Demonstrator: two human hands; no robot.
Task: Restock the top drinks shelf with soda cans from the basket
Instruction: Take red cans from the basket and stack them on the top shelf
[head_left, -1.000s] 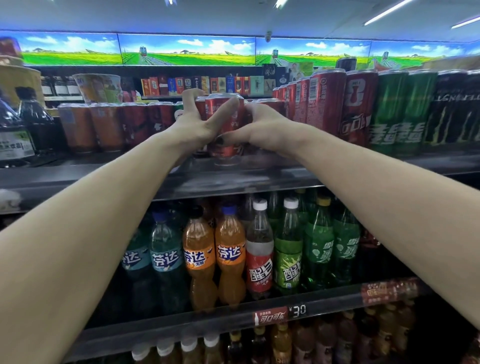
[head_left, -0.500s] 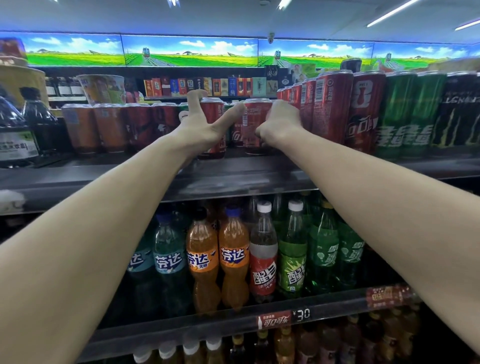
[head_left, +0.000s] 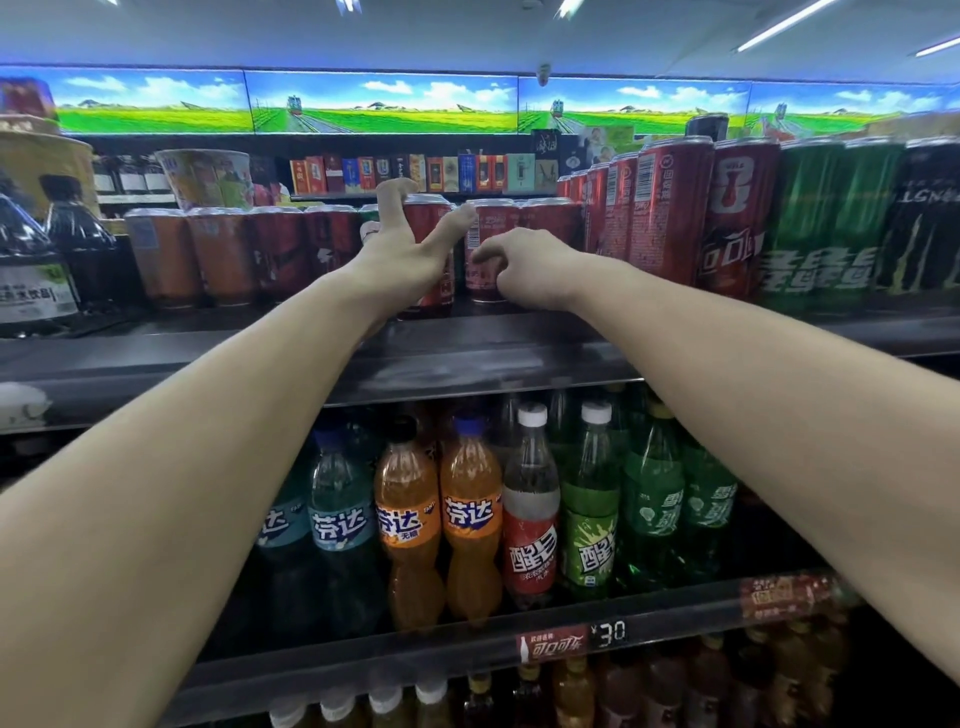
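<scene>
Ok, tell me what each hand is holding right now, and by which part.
Nothing is clearly gripped. The left hand is spread open against one red can; the right hand has loosely curled fingers at the front of another can.

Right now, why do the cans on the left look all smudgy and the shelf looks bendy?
In the head view, the orange and red cans at the left are soft with blur, as are the tall cans at the right. The wide-angle lens bows the top shelf and stretches both forearms. The orange soda bottles in the middle are sharp. The ceiling lights show as bright streaks.
</scene>
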